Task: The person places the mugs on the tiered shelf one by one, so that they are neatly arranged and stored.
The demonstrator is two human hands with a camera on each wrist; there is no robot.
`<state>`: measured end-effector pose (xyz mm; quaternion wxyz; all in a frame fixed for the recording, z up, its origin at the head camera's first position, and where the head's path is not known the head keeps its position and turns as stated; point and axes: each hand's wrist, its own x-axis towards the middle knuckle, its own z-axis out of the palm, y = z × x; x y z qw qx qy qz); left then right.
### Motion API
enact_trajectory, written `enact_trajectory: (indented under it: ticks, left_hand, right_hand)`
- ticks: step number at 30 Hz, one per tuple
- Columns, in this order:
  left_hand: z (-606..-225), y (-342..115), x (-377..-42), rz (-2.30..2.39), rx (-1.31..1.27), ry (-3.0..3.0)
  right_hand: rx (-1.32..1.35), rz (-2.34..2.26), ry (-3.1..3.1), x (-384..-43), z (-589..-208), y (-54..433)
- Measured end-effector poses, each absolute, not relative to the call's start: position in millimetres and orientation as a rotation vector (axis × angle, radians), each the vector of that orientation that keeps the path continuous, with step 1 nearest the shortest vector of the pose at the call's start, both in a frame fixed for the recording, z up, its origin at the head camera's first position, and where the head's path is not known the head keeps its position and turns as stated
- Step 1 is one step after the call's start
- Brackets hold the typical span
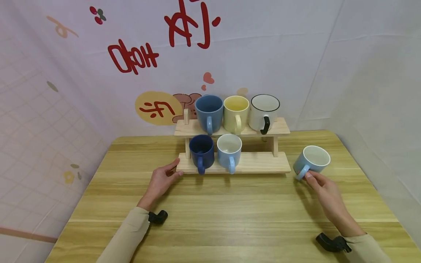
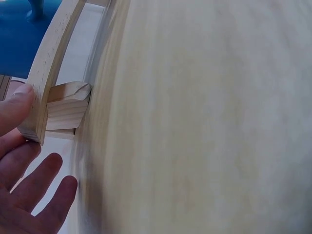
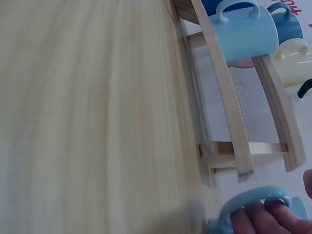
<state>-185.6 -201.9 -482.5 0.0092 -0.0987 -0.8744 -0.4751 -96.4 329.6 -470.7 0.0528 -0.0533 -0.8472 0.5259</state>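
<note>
At the right of the table my right hand (image 1: 327, 191) holds a light blue mug (image 1: 300, 163) with a white inside. Its fingers pass through the handle (image 3: 253, 196) in the right wrist view, and the mug leans a little. My left hand (image 1: 161, 181) grips the left end of a two-tier wooden shelf (image 1: 258, 163), its thumb (image 2: 18, 105) against the lower board. On that board stand a dark blue mug (image 1: 203, 155) and another light blue mug (image 1: 227, 157), handles to the front.
The upper board carries a blue mug (image 1: 215, 113), a yellow mug (image 1: 230, 118) and a white mug (image 1: 258, 118) with a black rim and handle. Behind the shelf rises a white wall cloth (image 1: 279, 62) with red characters. The wooden tabletop (image 1: 230, 215) stretches out in front.
</note>
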Motion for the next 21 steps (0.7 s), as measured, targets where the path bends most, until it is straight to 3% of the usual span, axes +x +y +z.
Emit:
enact_trajectory:
  ticks: [7, 21]
  left_hand:
    - [-483, -200, -186, -1.496, -0.295, -2.727]
    - [-483, -201, -185, -1.483, -0.311, -2.722]
  right_hand:
    - [-0.045, 1.890, -2.409, -106, -476, 326]
    - [-0.163, 2.044, -2.095, -97, -485, 331]
